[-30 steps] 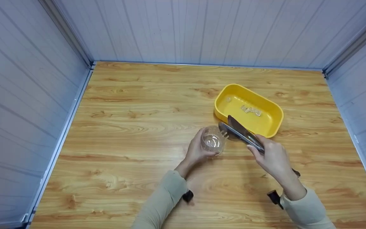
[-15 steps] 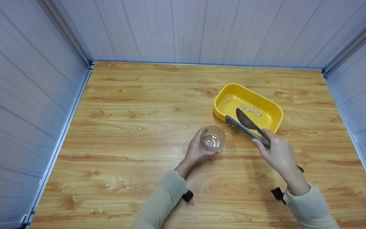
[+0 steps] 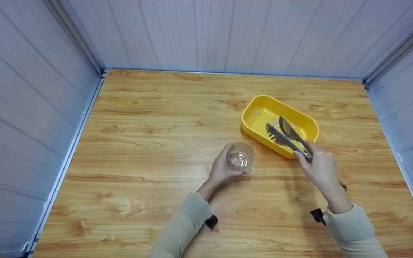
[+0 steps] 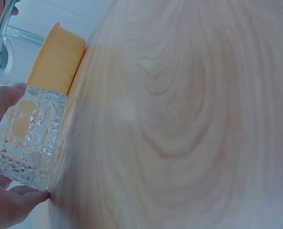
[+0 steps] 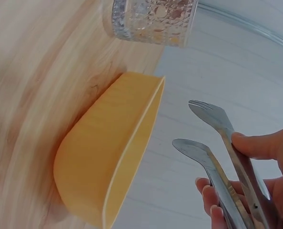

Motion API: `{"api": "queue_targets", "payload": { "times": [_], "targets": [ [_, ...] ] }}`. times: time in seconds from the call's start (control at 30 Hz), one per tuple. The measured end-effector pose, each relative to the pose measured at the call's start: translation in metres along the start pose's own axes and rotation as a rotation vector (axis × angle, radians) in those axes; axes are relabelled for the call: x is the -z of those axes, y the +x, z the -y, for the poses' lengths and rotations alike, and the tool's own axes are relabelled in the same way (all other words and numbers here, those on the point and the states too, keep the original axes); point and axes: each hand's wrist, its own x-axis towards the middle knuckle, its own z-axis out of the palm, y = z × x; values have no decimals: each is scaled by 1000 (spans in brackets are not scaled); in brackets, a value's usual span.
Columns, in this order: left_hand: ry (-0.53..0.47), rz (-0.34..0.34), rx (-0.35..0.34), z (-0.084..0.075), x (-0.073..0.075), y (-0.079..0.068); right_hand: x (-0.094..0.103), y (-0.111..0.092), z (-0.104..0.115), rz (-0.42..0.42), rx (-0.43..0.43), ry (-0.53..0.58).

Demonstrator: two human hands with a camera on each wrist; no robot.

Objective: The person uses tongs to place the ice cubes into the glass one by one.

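A clear, patterned drinking glass (image 3: 241, 157) stands on the wooden table, and my left hand (image 3: 223, 167) grips it round its left side. In the left wrist view, thumb and fingers wrap the faceted wall of the glass (image 4: 34, 129). My right hand (image 3: 318, 168) holds metal tongs (image 3: 292, 141) over the yellow tray (image 3: 253, 135). The tips of the tongs (image 5: 213, 138) are apart with nothing between them in the right wrist view. Several small clear cubes lie in the tray; one cube (image 3: 257, 112) sits at its left end, others are partly hidden behind the tongs.
The wooden table (image 3: 149, 143) is bounded by a pale panelled wall (image 3: 210, 36) at the back and by panels on the left and right. The yellow tray stands behind and to the right of the glass.
My right hand has moved right and away from the glass, carrying the tongs over the tray. The tongs' tips have left the glass rim. My left hand and the glass stay put.
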Motion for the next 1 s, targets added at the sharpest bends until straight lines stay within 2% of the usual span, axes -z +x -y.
{"api": "queue_targets", "payload": {
  "times": [0.3, 0.5, 1.0],
  "targets": [
    [22, 1, 25, -1, 0, -1, -1, 4, -13, -20, 2, -4],
    [35, 5, 30, -1, 0, 0, 0, 7, -22, 1, -28, -27],
    [36, 5, -10, 0, 0, 0, -1, 13, -42, 16, -59, -71]
  ]
}}
